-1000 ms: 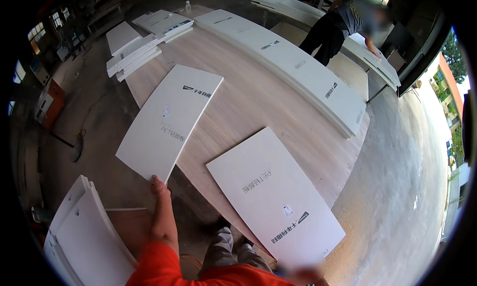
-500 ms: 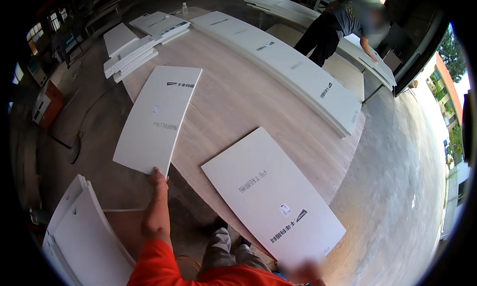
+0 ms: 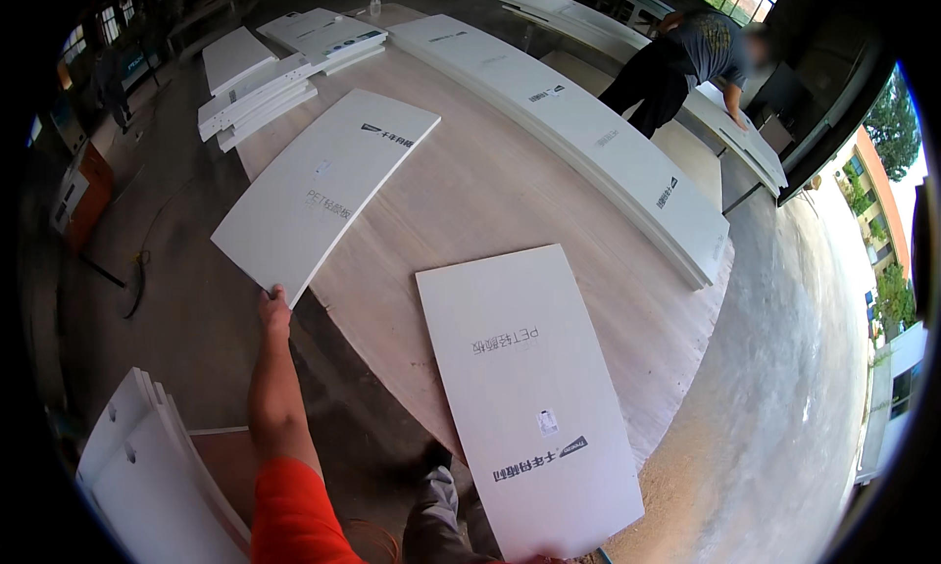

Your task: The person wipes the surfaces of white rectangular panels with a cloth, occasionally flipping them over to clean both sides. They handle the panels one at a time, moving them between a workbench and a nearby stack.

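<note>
My left hand [image 3: 276, 299] is closed on the near corner of a white board [image 3: 323, 187]. That board lies with its far part over the table's left side and its near corner past the edge. A second white board [image 3: 529, 368] rests slantwise on the table's near end, jutting out toward my body. At its near edge my right hand [image 3: 564, 552] is only a blurred patch on the lower rim of the picture, its fingers not readable. Both boards carry dark print and a small label.
A long stack of white boards [image 3: 559, 123] lines the table's [image 3: 441, 192] far side. Smaller boards [image 3: 255, 89] are piled at the far left. More boards [image 3: 162, 466] stand at lower left. A co-worker [image 3: 686, 64] bends over another board [image 3: 735, 138] at far right.
The left board has swung clockwise and shifted farther onto the table, my left hand moving with it. The right board has turned clockwise, its near end coming left toward my body.
</note>
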Demonstrator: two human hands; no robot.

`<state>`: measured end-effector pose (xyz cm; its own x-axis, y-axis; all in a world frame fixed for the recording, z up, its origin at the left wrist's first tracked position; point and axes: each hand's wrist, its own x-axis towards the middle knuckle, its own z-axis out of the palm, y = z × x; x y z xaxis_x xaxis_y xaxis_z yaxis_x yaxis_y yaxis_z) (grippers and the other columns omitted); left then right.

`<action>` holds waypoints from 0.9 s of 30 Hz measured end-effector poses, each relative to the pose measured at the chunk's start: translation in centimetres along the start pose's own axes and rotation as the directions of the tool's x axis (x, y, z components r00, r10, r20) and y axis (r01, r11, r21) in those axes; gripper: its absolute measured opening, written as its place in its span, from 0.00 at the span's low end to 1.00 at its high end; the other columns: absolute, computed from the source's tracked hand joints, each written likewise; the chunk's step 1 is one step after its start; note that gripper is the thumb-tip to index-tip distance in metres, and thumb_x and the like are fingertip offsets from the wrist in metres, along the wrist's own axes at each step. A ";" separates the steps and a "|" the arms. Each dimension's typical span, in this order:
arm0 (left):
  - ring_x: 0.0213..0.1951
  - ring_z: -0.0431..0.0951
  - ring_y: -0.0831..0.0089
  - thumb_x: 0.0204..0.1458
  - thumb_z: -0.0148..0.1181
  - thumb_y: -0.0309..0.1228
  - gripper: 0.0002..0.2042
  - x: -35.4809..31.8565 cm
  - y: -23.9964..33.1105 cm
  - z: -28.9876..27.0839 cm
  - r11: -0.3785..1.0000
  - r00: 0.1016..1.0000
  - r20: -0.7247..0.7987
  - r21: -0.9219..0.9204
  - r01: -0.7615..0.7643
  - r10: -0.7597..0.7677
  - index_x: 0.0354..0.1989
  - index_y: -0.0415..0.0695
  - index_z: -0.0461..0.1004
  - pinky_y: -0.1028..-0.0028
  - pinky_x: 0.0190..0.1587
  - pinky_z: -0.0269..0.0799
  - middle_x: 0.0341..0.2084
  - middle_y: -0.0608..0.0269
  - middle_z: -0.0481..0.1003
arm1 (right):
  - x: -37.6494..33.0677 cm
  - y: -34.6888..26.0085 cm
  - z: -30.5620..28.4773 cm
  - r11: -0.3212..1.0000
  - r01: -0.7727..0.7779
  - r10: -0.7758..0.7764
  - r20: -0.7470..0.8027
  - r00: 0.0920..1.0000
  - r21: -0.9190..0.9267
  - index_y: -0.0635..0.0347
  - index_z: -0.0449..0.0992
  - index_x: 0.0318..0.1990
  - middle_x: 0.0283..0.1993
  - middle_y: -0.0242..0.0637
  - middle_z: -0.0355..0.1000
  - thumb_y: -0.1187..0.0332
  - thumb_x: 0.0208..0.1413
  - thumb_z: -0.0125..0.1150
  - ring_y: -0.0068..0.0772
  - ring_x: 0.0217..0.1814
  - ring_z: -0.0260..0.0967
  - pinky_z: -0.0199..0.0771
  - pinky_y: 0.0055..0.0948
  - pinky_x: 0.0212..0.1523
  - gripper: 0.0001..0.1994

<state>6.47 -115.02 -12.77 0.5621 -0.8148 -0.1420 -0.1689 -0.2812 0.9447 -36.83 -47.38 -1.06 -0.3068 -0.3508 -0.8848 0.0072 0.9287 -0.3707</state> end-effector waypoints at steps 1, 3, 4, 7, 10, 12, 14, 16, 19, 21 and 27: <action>0.42 0.80 0.57 0.66 0.56 0.48 0.25 0.0 -1.8 -1.2 0.986 0.987 -0.061 0.083 -0.147 0.152 0.53 0.33 0.69 0.57 0.40 0.78 0.44 0.48 0.79 | -0.2 0.3 0.6 1.000 0.010 -0.009 0.044 0.999 -0.028 0.65 0.79 0.52 0.40 0.44 0.82 0.45 0.48 0.74 0.39 0.43 0.81 0.81 0.38 0.44 0.33; 0.42 0.79 0.57 0.66 0.56 0.49 0.24 0.1 -4.5 -4.4 0.861 0.866 -0.149 0.278 -0.426 0.477 0.48 0.34 0.73 0.58 0.45 0.75 0.41 0.47 0.78 | 0.0 0.2 1.2 0.991 0.076 -0.060 0.152 0.987 -0.107 0.65 0.79 0.52 0.40 0.44 0.82 0.44 0.48 0.73 0.39 0.43 0.81 0.80 0.38 0.44 0.33; 0.39 0.78 0.58 0.66 0.56 0.48 0.22 -2.5 -5.9 -1.7 0.900 0.910 -0.073 0.199 -0.389 0.409 0.43 0.36 0.73 0.60 0.44 0.74 0.38 0.48 0.77 | -0.4 0.4 1.3 0.985 0.101 -0.085 0.113 0.990 -0.141 0.64 0.79 0.52 0.40 0.44 0.82 0.44 0.48 0.73 0.38 0.43 0.81 0.80 0.38 0.44 0.33; 0.29 0.73 0.64 0.65 0.57 0.49 0.22 -14.4 -11.7 -2.3 0.969 0.969 -0.008 -0.009 -0.246 0.246 0.31 0.39 0.69 0.62 0.38 0.71 0.24 0.55 0.70 | -0.4 -7.0 -2.9 0.920 -0.026 -0.129 -0.366 0.921 -0.390 0.65 0.77 0.55 0.47 0.48 0.81 0.41 0.45 0.74 0.44 0.50 0.80 0.78 0.40 0.51 0.38; 0.26 0.72 0.73 0.65 0.56 0.52 0.25 -24.0 -11.1 -2.9 0.992 0.989 0.132 -0.101 0.080 -0.066 0.31 0.38 0.70 0.67 0.28 0.71 0.25 0.60 0.72 | 3.4 -10.5 -6.5 0.834 -0.037 -0.275 -0.474 0.837 -0.550 0.70 0.76 0.53 0.48 0.56 0.80 0.33 0.42 0.73 0.51 0.53 0.79 0.77 0.44 0.53 0.45; 0.27 0.74 0.74 0.65 0.55 0.55 0.27 -28.1 -7.9 -3.2 0.971 0.946 0.267 -0.095 0.217 -0.186 0.35 0.36 0.72 0.68 0.28 0.73 0.25 0.61 0.73 | 3.8 -13.2 -6.2 0.827 -0.098 -0.147 -0.382 0.912 -0.553 0.73 0.75 0.52 0.49 0.57 0.79 0.30 0.40 0.73 0.51 0.55 0.78 0.76 0.43 0.54 0.49; 0.31 0.77 0.71 0.63 0.59 0.54 0.28 -28.1 -6.9 -3.8 0.997 0.921 0.385 0.058 0.042 -0.061 0.50 0.36 0.72 0.69 0.31 0.76 0.34 0.57 0.75 | 3.6 -15.6 -5.3 0.826 -0.134 -0.030 -0.279 0.960 -0.548 0.74 0.73 0.54 0.52 0.55 0.78 0.27 0.37 0.72 0.51 0.58 0.77 0.75 0.43 0.56 0.53; 0.45 0.78 0.60 0.59 0.66 0.47 0.29 -26.8 -4.8 -2.4 0.944 0.945 0.105 0.083 -0.318 0.309 0.60 0.38 0.69 0.64 0.45 0.78 0.50 0.49 0.74 | 3.3 -15.7 -2.7 0.822 -0.070 -0.134 -0.313 0.940 -0.565 0.75 0.73 0.53 0.52 0.54 0.79 0.26 0.38 0.70 0.53 0.58 0.77 0.74 0.41 0.57 0.53; 0.64 0.65 0.46 0.53 0.71 0.38 0.34 -21.0 2.9 -0.9 0.621 0.772 0.116 0.525 -0.582 0.625 0.67 0.42 0.64 0.52 0.64 0.65 0.65 0.43 0.63 | 3.8 -17.0 0.1 0.848 -0.053 -0.127 -0.299 0.946 -0.528 0.73 0.63 0.59 0.55 0.57 0.77 0.28 0.37 0.73 0.52 0.63 0.73 0.70 0.41 0.61 0.56; 0.68 0.60 0.43 0.51 0.72 0.36 0.36 -16.0 7.2 -1.3 0.432 0.716 0.241 0.659 -0.616 0.655 0.68 0.44 0.63 0.48 0.67 0.60 0.68 0.45 0.60 | 4.9 -17.9 1.6 0.892 -0.084 -0.103 -0.382 0.919 -0.443 0.71 0.64 0.59 0.54 0.56 0.77 0.28 0.37 0.73 0.52 0.62 0.74 0.70 0.40 0.61 0.55; 0.69 0.59 0.42 0.47 0.71 0.30 0.36 -2.3 6.5 -1.4 0.219 0.669 0.591 0.653 -0.725 0.451 0.68 0.52 0.66 0.49 0.69 0.61 0.69 0.52 0.61 | 5.9 -20.7 -0.2 0.902 -0.079 -0.111 -0.404 0.908 -0.425 0.68 0.69 0.59 0.54 0.58 0.77 0.31 0.40 0.72 0.55 0.60 0.75 0.73 0.43 0.59 0.50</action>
<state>5.20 -114.22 -5.93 -0.1790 -0.9713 0.1566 -0.9731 0.1982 0.1172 -38.99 -68.65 1.45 -0.6642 -0.3728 -0.6480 -0.3733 0.9164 -0.1446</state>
